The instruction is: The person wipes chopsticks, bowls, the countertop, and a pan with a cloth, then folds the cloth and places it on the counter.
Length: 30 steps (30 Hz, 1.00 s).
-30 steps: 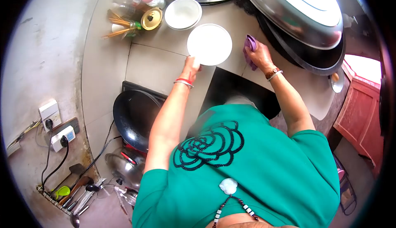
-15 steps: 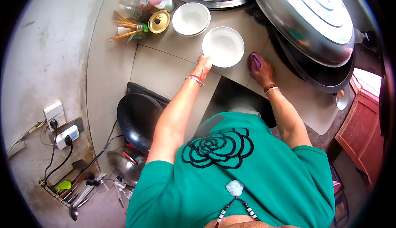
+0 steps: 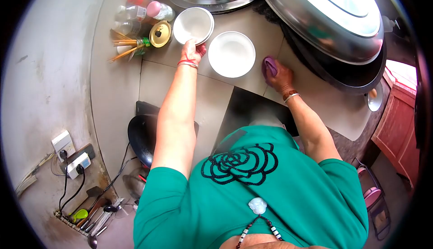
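My left hand (image 3: 193, 52) is at the near rim of a stack of white bowls (image 3: 194, 25), its fingers closed on that rim. Just right of the stack, a separate white bowl (image 3: 232, 54) rests on the tiled counter (image 3: 180, 86) with no hand on it. A purple cloth (image 3: 269, 67) is bunched in my right hand (image 3: 282, 77), which presses down on the counter right of the separate bowl. Part of the cloth is hidden under my palm.
Bottles (image 3: 135, 12), a gold-lidded jar (image 3: 160, 33) and chopsticks (image 3: 124, 46) stand at the back left. A large metal lid (image 3: 324, 19) covers a black wok (image 3: 361, 80) at right. Another black wok (image 3: 140, 136) sits left of my left arm.
My left hand has let go of the separate bowl and moved left to the stacked bowls, taking hold of their rim. My right hand still holds the purple cloth in nearly the same place.
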Tool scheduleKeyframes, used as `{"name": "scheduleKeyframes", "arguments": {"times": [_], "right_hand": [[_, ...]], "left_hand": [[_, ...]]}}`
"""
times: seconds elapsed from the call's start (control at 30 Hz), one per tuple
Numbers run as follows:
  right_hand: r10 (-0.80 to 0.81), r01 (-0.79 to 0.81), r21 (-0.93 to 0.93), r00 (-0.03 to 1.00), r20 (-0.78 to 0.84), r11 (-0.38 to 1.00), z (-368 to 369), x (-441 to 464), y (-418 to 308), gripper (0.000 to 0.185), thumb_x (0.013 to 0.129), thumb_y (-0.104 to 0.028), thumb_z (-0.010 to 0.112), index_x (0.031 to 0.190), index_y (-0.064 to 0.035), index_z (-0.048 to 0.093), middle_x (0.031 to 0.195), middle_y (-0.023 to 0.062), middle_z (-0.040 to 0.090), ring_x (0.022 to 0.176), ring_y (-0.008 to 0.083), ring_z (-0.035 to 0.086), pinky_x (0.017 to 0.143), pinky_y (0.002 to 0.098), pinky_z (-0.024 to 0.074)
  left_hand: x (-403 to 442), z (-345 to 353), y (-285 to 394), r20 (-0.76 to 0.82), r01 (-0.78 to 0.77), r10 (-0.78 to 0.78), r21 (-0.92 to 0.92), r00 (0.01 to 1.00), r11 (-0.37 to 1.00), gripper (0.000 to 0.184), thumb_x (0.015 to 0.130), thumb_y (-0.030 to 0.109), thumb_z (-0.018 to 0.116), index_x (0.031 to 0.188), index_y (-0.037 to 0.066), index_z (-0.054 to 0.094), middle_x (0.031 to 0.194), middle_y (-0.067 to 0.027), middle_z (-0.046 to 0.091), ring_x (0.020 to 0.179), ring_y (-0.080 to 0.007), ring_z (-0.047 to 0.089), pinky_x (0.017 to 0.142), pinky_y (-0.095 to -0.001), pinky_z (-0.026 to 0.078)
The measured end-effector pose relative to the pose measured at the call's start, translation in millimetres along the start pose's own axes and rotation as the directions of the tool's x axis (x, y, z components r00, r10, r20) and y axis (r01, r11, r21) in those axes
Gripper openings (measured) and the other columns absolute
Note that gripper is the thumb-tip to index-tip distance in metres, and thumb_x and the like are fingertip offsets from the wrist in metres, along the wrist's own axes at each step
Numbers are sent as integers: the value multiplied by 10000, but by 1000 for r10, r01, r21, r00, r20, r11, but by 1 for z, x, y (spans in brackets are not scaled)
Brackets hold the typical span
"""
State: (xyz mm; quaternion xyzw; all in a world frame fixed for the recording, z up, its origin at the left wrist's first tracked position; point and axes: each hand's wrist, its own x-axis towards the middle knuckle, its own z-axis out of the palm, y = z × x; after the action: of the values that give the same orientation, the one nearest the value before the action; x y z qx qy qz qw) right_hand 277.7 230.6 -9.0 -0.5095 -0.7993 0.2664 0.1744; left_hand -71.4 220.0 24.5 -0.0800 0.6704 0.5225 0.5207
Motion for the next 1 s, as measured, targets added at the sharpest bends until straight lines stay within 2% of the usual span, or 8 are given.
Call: {"name": "scheduleKeyframes", "arguments": {"times": [0.07,0.37,0.5,0.57,0.6,0.77,0.9,1.0], "right_hand": [[20,-20,-6,1000,10,1000,-1,-3,-1,374,785,-358,612,1067,-113,588,941,161,645,818,348,618,701,438,498],[-20,20,2,999,-38,1000,12,-4,9,390,796,-387,599,1091,-132,587,885,161,650,772,361,620,670,455,496],[21,-18,44,998,-63,999,0,-1,-4,371,798,-383,598,1074,-135,591,869,165,647,775,370,615,668,455,495],[108,-108,-3,986,126,994,-15,3,-15,434,804,-353,614,1118,-53,590,953,176,646,827,361,618,744,428,502],[108,-109,-2,986,124,994,-15,3,-15,434,804,-353,614,1118,-53,590,953,176,646,827,361,618,744,428,502],[46,-49,37,997,62,998,-18,2,-18,404,802,-337,610,1110,-78,590,951,167,643,832,363,609,731,426,499],[28,-30,49,999,34,998,-8,3,-10,359,799,-323,615,1075,-94,596,937,160,643,837,359,606,725,423,498],[4,-4,62,1000,3,998,-2,2,-3,392,791,-333,617,1143,-170,563,892,161,643,792,369,613,687,453,495]], "left_hand": [[0,0,-2,-17,-48,47,-64,999,997,192,836,132,487,966,3,544,739,-133,618,588,-224,588,503,-316,492],[-52,-40,15,116,-166,153,117,981,979,194,835,157,519,925,-7,572,722,-134,633,588,-204,604,518,-300,495],[-91,-39,16,207,-146,97,239,974,960,204,832,158,532,897,-26,591,718,-142,634,546,-210,598,500,-311,504],[-107,-30,11,233,-132,65,284,970,950,221,831,157,535,908,-41,595,725,-145,635,537,-216,599,491,-314,507],[-114,-25,8,256,-133,46,333,966,933,245,830,158,538,934,-58,593,734,-151,637,536,-226,605,483,-316,509],[-120,-4,-11,302,-128,-33,499,953,857,296,790,170,576,971,-63,601,777,-154,649,557,-236,619,499,-316,513],[-109,6,-21,213,-104,-39,619,976,778,292,787,162,541,940,-76,612,726,-159,644,552,-245,631,488,-325,521],[-107,14,-19,203,-111,-38,673,979,731,284,780,161,527,910,-79,607,687,-150,631,520,-229,614,467,-320,511]]}}
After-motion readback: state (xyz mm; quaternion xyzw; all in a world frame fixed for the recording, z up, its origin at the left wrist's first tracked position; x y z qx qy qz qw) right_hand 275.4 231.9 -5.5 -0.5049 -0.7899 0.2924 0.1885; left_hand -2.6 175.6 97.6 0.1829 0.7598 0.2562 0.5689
